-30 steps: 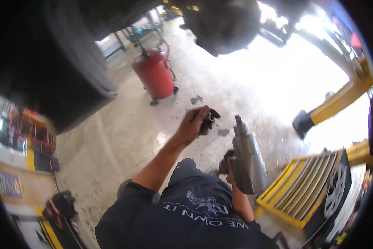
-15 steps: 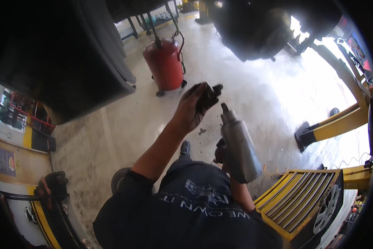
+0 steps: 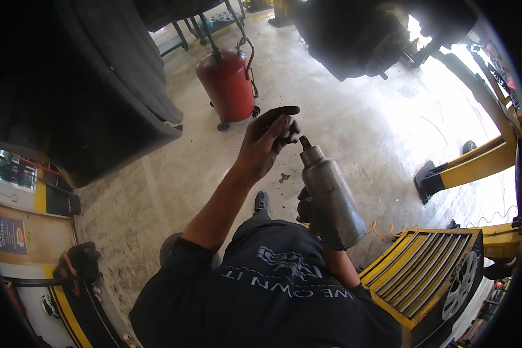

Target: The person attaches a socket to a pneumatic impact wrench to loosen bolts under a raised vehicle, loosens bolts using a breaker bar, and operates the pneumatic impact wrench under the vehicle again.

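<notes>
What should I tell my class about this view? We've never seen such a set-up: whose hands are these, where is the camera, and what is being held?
There is no robot here: a person works with two bare hands. The camera is the left of two worn on the head, looking down, so the person's dark shirt fills the bottom. Its very wide lens bends straight edges near the rim.

The left hand holds a small metal piece in its fingers. The right hand, partly hidden, holds a grey power tool, its tip pointing towards the left hand.

On the pale floor stands a red drum on small wheels. A yellow cabinet is at the lower right.
</notes>
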The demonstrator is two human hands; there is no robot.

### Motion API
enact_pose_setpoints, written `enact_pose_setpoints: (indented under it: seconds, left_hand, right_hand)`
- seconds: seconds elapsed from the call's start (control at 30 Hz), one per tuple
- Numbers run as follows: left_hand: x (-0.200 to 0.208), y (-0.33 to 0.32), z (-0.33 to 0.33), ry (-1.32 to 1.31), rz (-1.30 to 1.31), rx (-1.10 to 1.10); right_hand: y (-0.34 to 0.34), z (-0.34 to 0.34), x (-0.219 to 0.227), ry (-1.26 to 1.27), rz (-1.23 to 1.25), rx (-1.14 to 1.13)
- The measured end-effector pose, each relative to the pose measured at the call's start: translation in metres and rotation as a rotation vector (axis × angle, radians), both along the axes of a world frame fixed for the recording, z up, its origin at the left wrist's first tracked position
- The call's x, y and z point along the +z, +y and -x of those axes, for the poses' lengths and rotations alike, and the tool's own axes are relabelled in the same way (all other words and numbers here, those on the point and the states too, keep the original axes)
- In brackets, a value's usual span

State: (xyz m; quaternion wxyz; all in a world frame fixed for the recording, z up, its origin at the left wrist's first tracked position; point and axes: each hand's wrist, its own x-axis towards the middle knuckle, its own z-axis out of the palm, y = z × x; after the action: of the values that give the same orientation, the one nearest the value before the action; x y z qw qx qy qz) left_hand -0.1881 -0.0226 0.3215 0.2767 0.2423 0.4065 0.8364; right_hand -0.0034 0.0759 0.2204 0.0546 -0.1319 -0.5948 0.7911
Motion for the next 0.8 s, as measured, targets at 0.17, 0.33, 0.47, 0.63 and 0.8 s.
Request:
enact_pose_setpoints:
  seconds: [0.17, 0.33, 0.47, 0.63, 0.8]
  left_hand:
    - [0.000, -0.010, 0.015, 0.218, 0.249, -0.172]
    - [0.021, -0.003, 0.020, 0.485, 0.331, -0.216]
    - [0.030, -0.005, 0.036, 0.694, 0.380, -0.088]
    - [0.040, 0.000, 0.036, 0.954, 0.536, -0.165]
    - [0.038, 0.004, 0.036, 1.031, 0.558, -0.183]
  right_hand:
    - [0.010, -0.004, -0.006, 0.126, -0.021, 0.020]
    - [0.005, 0.001, -0.020, 0.347, 0.333, -0.031]
    - [0.011, 0.002, -0.020, 0.234, 0.513, 0.153]
    - [0.009, 0.001, -0.005, 0.148, 0.106, 0.120]
    - [0.012, 0.008, -0.017, -0.077, -0.613, 0.138]
